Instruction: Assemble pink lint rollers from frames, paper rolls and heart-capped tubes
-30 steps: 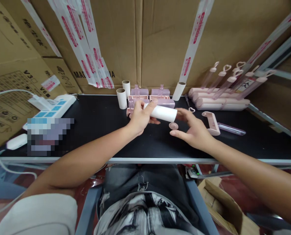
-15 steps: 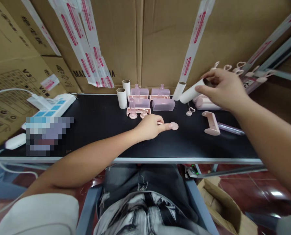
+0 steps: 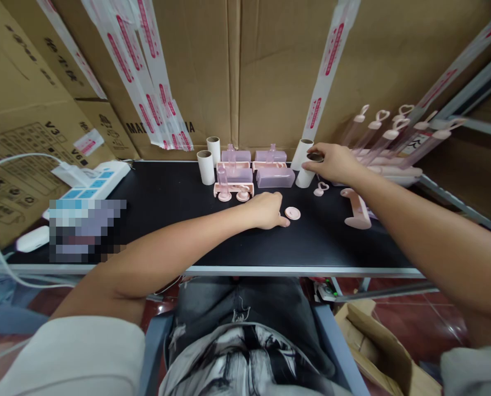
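My right hand (image 3: pixel 331 163) grips the top of a white paper roll (image 3: pixel 303 177) that stands upright on the black table (image 3: pixel 166 220), next to another white roll (image 3: pixel 302 149) against the cardboard wall. My left hand (image 3: pixel 266 210) lies curled on the table, fingertips beside a small pink round cap (image 3: pixel 292 213); I cannot see anything in it. A pink heart-shaped piece (image 3: pixel 320 190) and a pink roller handle (image 3: pixel 356 208) lie just below my right wrist.
Pink lint-roller parts (image 3: pixel 245 170) and two cardboard tubes (image 3: pixel 206 165) stand at the table's back. Clear pink handles with heart ends (image 3: pixel 385 137) lean at the back right. A white power strip (image 3: pixel 92 184) lies at the left. An open cardboard box (image 3: pixel 377 346) sits on the floor.
My right hand has brought the white roll down from the back right and stood it upright on the table. My left hand has drawn back slightly from the pink cap.
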Available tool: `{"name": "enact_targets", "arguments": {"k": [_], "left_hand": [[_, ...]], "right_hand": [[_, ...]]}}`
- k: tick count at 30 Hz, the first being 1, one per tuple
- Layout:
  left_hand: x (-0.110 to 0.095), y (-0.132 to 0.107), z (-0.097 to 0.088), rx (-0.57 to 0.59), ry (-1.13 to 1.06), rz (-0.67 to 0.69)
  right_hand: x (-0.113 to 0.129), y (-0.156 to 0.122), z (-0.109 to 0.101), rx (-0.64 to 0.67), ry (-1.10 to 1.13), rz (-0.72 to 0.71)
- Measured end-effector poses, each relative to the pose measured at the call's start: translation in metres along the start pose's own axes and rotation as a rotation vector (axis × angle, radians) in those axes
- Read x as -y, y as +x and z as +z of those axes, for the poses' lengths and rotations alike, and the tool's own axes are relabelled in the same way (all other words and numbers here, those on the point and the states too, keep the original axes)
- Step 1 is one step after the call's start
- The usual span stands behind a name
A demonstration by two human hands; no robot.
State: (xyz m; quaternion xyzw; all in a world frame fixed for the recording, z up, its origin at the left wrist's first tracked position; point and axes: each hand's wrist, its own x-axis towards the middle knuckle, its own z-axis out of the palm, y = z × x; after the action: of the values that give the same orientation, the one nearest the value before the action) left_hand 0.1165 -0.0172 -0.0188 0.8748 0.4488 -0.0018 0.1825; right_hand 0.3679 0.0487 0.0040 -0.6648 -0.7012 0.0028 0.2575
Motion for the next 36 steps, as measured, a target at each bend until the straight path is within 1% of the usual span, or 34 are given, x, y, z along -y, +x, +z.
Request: {"name": "enact_targets", "arguments": {"k": [2,3,6,8,10,11,13,15,17,18,20,23,24,25,26,27,29,30,31,33,36], "left_hand": [[-0.001,0.003,-0.001,-0.016,0.007,0.010],[-0.001,0.003,0.000,-0.026,0.006,0.015],[0.002,0.004,0.002,-0.053,0.001,0.042],[0.005,0.002,0.004,-0.070,0.003,0.067],[0.005,-0.001,0.005,-0.104,0.013,0.080],[0.005,-0.003,0.005,-0.128,0.014,0.086],[0.001,-0.008,0.004,-0.189,-0.002,0.109],[-0.006,-0.013,0.002,-0.236,-0.048,0.167],[-0.014,-0.016,-0.001,-0.261,-0.130,0.244],[-0.018,-0.016,-0.002,-0.267,-0.183,0.276],[-0.025,-0.016,-0.002,-0.277,-0.305,0.308],[-0.035,-0.013,0.004,-0.265,-0.523,0.253],[-0.038,-0.011,0.007,-0.229,-0.626,0.217],[-0.042,-0.010,0.011,-0.161,-0.757,0.183],[-0.045,-0.010,0.014,-0.058,-0.909,0.159],[-0.048,-0.011,0.017,0.078,-1.067,0.154],[-0.053,-0.018,0.021,0.360,-1.354,0.191],[-0.054,-0.023,0.021,0.470,-1.463,0.218],[-0.054,-0.029,0.021,0.545,-1.548,0.243],[-0.051,-0.042,0.020,0.637,-1.664,0.283],[-0.039,-0.061,0.018,0.769,-1.724,0.307]], "right_hand": [[0.002,-0.007,-0.009,-0.005,0.008,0.008],[0.003,-0.012,-0.016,-0.015,0.005,0.013],[-0.005,-0.039,-0.049,-0.039,-0.062,0.029],[-0.021,-0.062,-0.071,-0.016,-0.148,0.037],[-0.048,-0.087,-0.086,0.073,-0.230,0.009],[-0.064,-0.099,-0.089,0.125,-0.241,0.045],[-0.096,-0.121,-0.087,0.237,-0.207,0.150],[-0.121,-0.139,-0.078,0.286,-0.148,0.097],[-0.134,-0.152,-0.068,0.262,-0.114,0.016],[-0.135,-0.158,-0.064,0.238,-0.102,-0.016],[-0.128,-0.168,-0.061,0.170,-0.072,-0.044],[-0.096,-0.184,-0.064,0.042,0.009,-0.077],[-0.083,-0.188,-0.065,0.011,0.040,-0.110],[-0.069,-0.192,-0.065,-0.028,0.078,-0.160],[-0.055,-0.196,-0.064,-0.059,0.114,-0.222],[-0.041,-0.198,-0.062,-0.086,0.145,-0.284],[-0.017,-0.201,-0.055,-0.131,0.206,-0.388],[-0.008,-0.202,-0.051,-0.148,0.228,-0.414],[-0.001,-0.203,-0.047,-0.152,0.247,-0.425],[0.007,-0.205,-0.040,-0.132,0.277,-0.433],[0.010,-0.206,-0.034,-0.080,0.312,-0.496]]}}
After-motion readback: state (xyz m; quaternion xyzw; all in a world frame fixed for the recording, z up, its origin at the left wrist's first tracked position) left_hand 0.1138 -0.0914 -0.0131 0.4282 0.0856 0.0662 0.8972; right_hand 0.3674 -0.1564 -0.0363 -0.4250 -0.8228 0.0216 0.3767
